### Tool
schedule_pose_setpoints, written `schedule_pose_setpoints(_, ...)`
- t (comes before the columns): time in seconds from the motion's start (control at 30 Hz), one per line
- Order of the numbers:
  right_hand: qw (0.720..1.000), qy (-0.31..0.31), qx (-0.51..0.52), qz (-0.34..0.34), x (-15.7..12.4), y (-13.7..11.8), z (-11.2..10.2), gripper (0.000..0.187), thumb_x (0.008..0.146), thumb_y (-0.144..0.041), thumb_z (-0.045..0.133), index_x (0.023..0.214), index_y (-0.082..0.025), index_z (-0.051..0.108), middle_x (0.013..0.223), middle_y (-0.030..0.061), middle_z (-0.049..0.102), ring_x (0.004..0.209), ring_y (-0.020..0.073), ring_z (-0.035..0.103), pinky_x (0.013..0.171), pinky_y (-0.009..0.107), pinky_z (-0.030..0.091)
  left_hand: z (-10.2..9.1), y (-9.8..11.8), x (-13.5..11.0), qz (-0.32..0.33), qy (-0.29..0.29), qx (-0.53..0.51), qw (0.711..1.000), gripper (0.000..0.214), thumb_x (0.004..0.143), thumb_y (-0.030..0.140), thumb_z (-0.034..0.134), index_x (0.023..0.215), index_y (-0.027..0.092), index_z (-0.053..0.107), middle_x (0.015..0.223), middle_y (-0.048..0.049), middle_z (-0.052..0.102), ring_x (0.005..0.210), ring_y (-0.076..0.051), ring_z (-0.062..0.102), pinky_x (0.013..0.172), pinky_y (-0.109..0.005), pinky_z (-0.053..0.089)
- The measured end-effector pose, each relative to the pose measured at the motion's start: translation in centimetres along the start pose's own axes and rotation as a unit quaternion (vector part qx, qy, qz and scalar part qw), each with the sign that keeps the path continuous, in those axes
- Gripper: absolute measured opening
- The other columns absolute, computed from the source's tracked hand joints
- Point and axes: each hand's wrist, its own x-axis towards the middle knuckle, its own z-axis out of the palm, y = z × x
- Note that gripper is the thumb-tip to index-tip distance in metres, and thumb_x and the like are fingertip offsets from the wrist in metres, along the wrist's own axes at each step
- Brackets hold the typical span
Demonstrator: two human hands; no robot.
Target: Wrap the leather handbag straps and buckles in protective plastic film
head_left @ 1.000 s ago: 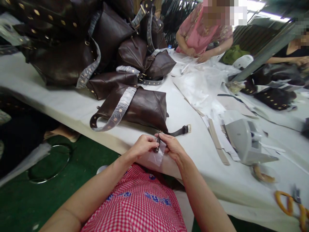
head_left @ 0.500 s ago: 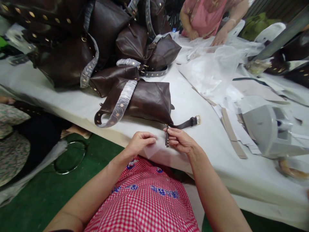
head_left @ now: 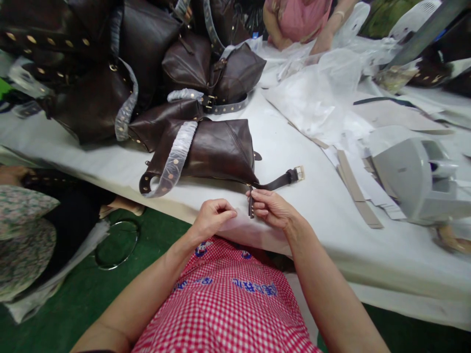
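A dark brown leather bag (head_left: 221, 147) lies on its side near the table's front edge. Its studded strap (head_left: 175, 159) is partly wrapped in clear plastic, and a buckle strap (head_left: 281, 180) sticks out to the right. My right hand (head_left: 271, 208) pinches a narrow leather zipper pull (head_left: 251, 205) with small metal studs, at the bag's front right corner. To its left, my left hand (head_left: 215, 215) is closed, thumb against fingertips. A thin, see-through plastic piece (head_left: 241, 219) seems to hang from that pinch; its outline is faint.
More brown bags (head_left: 150, 54) are piled at the back left. Clear plastic bags (head_left: 324, 83), card strips (head_left: 358, 189) and a grey tape dispenser (head_left: 419, 176) lie to the right. A co-worker in pink (head_left: 301, 22) handles plastic across the table; another person (head_left: 25, 235) sits at left.
The view has shifted slightly, so the bags appear further left. My right hand still holds the zipper pull, and my left hand stays closed beside it, with little movement.
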Motion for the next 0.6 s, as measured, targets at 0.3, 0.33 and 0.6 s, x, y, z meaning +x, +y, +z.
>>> schedule_pose_setpoints(0.3,0.999,-0.021,-0.03,0.016,-0.6,-1.0,0.4,0.026,0.075,-0.03,0.078,0.075,-0.012,0.059,0.058,-0.0033,0.058,0.036,-0.0006,0.027,0.032,0.011,0.014,0.2,2.3,1.8,0.077,0.106,0.075,0.989,0.021,0.069,0.031,0.067,0.056,0.019,0.056,0.058,0.0024,0.056,0.057,-0.012,0.049,0.058,-0.023,0.039)
schedule_pose_setpoints(0.33,0.999,-0.03,-0.027,0.02,-0.7,-1.3,0.4,0.025,0.075,-0.03,0.077,0.078,-0.011,0.06,0.056,-0.0049,0.056,0.036,-0.0009,0.025,0.032,0.01,0.013,0.4,2.5,2.4,0.088,0.116,0.099,0.984,0.022,0.069,0.032,0.067,0.055,0.019,0.056,0.057,0.0024,0.056,0.057,-0.013,0.049,0.057,-0.023,0.038)
schedule_pose_setpoints(0.6,0.999,-0.03,-0.027,-0.017,-0.1,-1.8,0.8,0.024,0.071,-0.021,0.079,0.068,-0.013,0.057,0.054,-0.0054,0.055,0.037,0.0013,0.03,0.034,0.013,0.016,1.3,3.3,4.8,0.132,0.04,0.222,0.965,0.027,0.074,0.044,0.062,0.06,0.021,0.063,0.059,-0.0002,0.062,0.057,-0.018,0.055,0.054,-0.026,0.041)
